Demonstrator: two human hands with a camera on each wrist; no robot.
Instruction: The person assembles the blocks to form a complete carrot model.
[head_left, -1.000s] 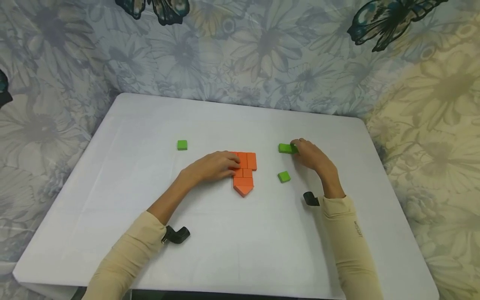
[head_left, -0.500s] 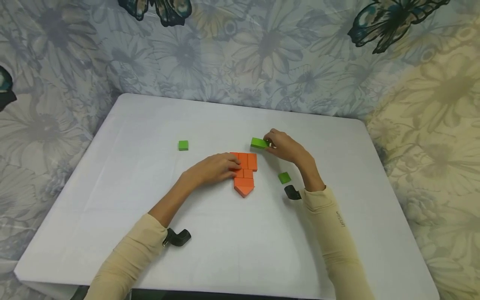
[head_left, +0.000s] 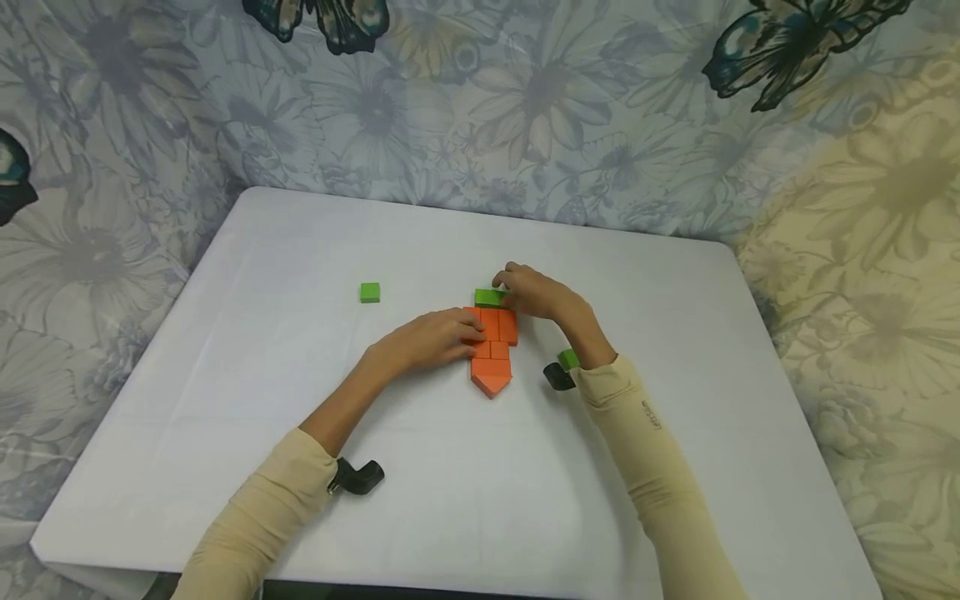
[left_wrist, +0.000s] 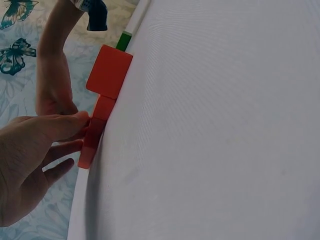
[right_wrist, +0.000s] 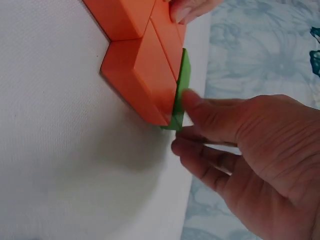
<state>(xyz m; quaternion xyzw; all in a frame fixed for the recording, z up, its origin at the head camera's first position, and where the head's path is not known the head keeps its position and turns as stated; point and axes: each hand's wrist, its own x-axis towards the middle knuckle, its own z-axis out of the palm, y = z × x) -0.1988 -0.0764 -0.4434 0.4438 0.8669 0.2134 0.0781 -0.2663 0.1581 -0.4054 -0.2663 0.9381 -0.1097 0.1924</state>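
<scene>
Flat orange blocks [head_left: 491,367] lie together at mid-table, with a wider row at the far end and a pointed piece nearest me. My left hand [head_left: 429,338] rests at their left side, its fingers extended over the edge. My right hand [head_left: 543,298] pinches an oblong green block [head_left: 487,297] at its right end. In the right wrist view, this green block [right_wrist: 182,85] stands along the far side of the orange blocks [right_wrist: 145,75], with my thumb [right_wrist: 200,107] at its outer face.
A small green block [head_left: 370,292] lies on the left of the white table [head_left: 225,358]. Another green block [head_left: 568,359] is partly hidden by my right wrist and its black camera [head_left: 558,377]. Flower-patterned cloth [head_left: 525,125] rises behind the table.
My right hand has carried the oblong green block leftward from the table's right side to the far edge of the orange blocks. My left hand has stayed on the orange blocks.
</scene>
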